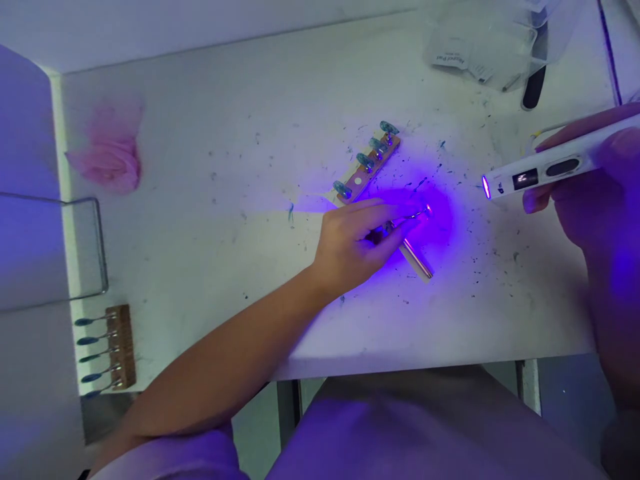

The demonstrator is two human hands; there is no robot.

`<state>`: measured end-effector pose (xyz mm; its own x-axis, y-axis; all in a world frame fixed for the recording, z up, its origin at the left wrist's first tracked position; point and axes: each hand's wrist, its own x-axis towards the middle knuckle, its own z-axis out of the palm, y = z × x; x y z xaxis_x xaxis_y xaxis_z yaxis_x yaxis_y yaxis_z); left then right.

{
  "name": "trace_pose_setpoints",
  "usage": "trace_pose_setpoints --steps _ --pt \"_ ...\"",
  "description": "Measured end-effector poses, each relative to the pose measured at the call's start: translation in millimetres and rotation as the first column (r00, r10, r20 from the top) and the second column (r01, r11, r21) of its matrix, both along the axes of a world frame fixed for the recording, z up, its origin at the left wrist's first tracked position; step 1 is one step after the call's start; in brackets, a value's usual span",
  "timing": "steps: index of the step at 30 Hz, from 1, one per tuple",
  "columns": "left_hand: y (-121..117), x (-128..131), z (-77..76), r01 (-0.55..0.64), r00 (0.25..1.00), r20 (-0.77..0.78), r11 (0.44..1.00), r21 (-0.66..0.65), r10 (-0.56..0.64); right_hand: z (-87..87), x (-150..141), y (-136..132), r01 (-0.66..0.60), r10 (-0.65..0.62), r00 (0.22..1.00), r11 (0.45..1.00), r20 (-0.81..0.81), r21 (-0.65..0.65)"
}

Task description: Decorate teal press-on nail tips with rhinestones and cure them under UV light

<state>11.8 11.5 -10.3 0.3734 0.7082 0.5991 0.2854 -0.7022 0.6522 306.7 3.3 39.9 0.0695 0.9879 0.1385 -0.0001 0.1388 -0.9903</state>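
My right hand (580, 167) is wrapped round a white handheld UV lamp (555, 167) with a small dark display. Its left end glows violet and points at my left hand (363, 233). Between the fingertips of that hand is a small shiny piece (420, 213), bright in the violet light and too small to make out fully. Beneath the hand lies a slim metallic rod (416, 259), partly covered. Just beyond the fingers, a wooden holder (373, 167) carries several glittery green-blue false nails (366, 161) on small stands; my hand hides its near end.
Green-blue flecks are scattered over the white table (210, 247). A second wooden holder (121, 347) with several nails stands at the left edge, near a wire frame (103, 247). Pink crumpled material (113, 163) lies back left; a clear plastic bag (480, 50) and dark file (535, 87) lie back right.
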Motion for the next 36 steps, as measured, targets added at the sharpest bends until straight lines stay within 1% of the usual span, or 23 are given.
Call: trace_pose_setpoints --steps 3,7,12,19,28,32,36 --pt "0.3 0.2 0.2 0.002 1.0 0.004 1.0 0.0 -0.002 -0.3 0.4 -1.7 -0.023 0.022 0.999 0.999 0.04 0.038" --pt "0.3 -0.2 0.0 0.0 1.0 0.007 1.0 0.017 -0.001 0.2 1.3 -2.8 -0.042 0.041 0.999 0.999 0.034 0.03" --pt "0.8 -0.4 1.5 -0.003 1.0 -0.011 1.0 0.015 0.003 0.2 0.3 -2.5 -0.018 0.017 1.0 0.999 0.014 0.031" --pt "0.1 -1.1 -0.3 -0.011 1.0 -0.01 1.0 -0.017 0.011 3.2 -3.0 0.8 0.003 -0.004 1.0 1.0 -0.028 -0.03" --pt "-1.5 -1.1 1.6 -0.02 0.999 -0.027 1.0 -0.015 0.019 5.0 -4.6 0.8 -0.006 0.006 1.0 1.0 -0.009 -0.015" --pt "-1.6 -1.6 0.6 -0.017 1.0 -0.022 0.999 -0.03 0.016 5.2 -4.0 0.5 -0.004 0.004 1.0 1.0 -0.03 -0.012" --pt "-1.3 -1.6 -0.8 -0.009 1.0 -0.015 1.0 -0.009 0.009 4.2 -3.9 -0.4 0.011 -0.012 0.999 1.0 -0.047 -0.022"
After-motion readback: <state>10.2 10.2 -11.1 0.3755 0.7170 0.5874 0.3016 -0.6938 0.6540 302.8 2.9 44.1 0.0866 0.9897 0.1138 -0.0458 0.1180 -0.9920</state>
